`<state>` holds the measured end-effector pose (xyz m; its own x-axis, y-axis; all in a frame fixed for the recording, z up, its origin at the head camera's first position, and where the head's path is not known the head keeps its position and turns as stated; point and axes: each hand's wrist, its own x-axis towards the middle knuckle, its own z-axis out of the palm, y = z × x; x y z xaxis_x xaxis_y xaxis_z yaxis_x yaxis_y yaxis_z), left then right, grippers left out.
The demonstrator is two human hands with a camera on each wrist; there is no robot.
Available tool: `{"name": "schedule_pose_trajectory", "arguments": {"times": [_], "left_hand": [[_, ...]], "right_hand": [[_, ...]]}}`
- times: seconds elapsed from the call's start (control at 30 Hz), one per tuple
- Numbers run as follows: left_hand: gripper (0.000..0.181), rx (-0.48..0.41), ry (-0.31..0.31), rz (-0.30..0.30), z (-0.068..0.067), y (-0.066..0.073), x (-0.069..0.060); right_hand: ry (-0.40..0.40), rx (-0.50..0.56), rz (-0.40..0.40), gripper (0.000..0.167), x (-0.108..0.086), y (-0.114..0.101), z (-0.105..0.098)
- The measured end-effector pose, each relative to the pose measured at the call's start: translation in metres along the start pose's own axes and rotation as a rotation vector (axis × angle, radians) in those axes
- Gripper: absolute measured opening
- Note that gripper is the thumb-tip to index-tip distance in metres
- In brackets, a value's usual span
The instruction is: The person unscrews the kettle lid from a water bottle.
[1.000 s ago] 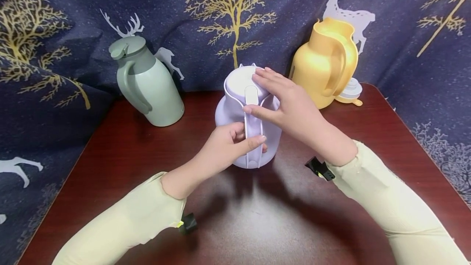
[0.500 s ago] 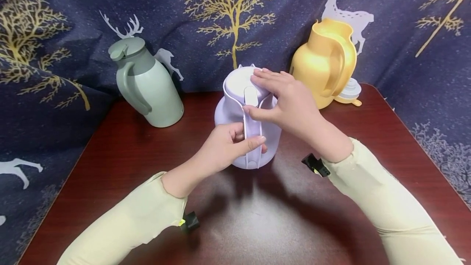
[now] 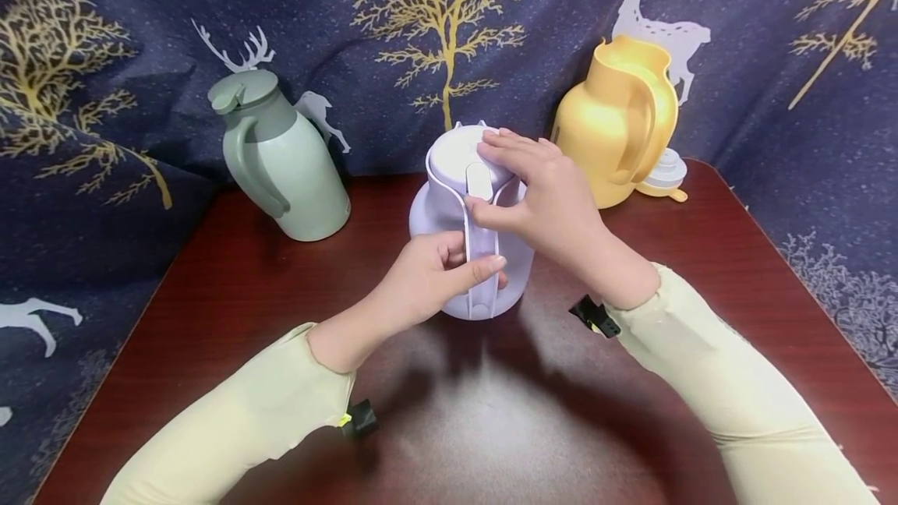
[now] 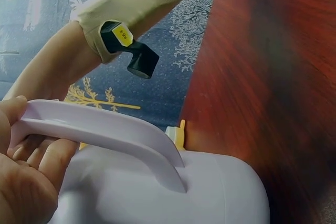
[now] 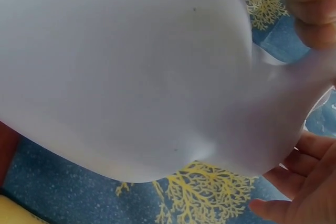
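Lilac jug (image 3: pixel 442 213): stands, apparently upright, at mid-desk towards the back, handle facing the person.
Handle (image 3: pixel 481 242): long lilac loop with raised edges, running down from the neck to the lower body.
Lid (image 3: pixel 456 148): white, round, seated in the neck; a white tab (image 3: pixel 479 180) sits at its near edge, above the handle.
Left hand (image 3: pixel 436 275): closed about the handle, fingers curled behind, thumb across the outer face.
Right hand (image 3: pixel 554 189): fingers extended and resting on the right side of the lid and rim; thumb set apart, at the top of the handle; grips nothing.
Handling: judged stiff, smooth plastic, probably a little slippery on the rounded body; weight and contents cannot be told.
Best hold: the handle, for a sure grip; a flat hand on the lid should steady the top.
Yellow jug (image 3: pixel 595 127): behind and to the right, its top uncovered.
Stopper (image 3: pixel 666 170): white with a yellow tongue, lying just beside the yellow jug.
Green jug (image 3: pixel 298 178): back left, lidded, well apart from the lilac one.
Desk (image 3: pixel 309 294): dark red, glossy.
Backdrop (image 3: pixel 372 104): dark blue cloth, gold trees, pale deer.
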<state>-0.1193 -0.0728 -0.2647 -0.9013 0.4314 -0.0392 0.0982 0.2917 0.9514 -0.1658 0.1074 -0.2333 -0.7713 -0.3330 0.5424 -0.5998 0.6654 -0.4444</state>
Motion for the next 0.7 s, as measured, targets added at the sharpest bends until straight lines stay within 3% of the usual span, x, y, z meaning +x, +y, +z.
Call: {"name": "schedule_pose_trajectory", "arguments": {"times": [0.4,0.7], "left_hand": [[0.025,0.014,0.026,0.024,0.000,-0.001,-0.002],[0.025,0.016,0.024,0.019,0.000,-0.001,-0.004]], "right_hand": [[0.051,0.041,-0.027,0.056,0.001,0.004,0.006],[0.021,0.173,-0.049,0.050,0.003,0.018,0.005]]}}
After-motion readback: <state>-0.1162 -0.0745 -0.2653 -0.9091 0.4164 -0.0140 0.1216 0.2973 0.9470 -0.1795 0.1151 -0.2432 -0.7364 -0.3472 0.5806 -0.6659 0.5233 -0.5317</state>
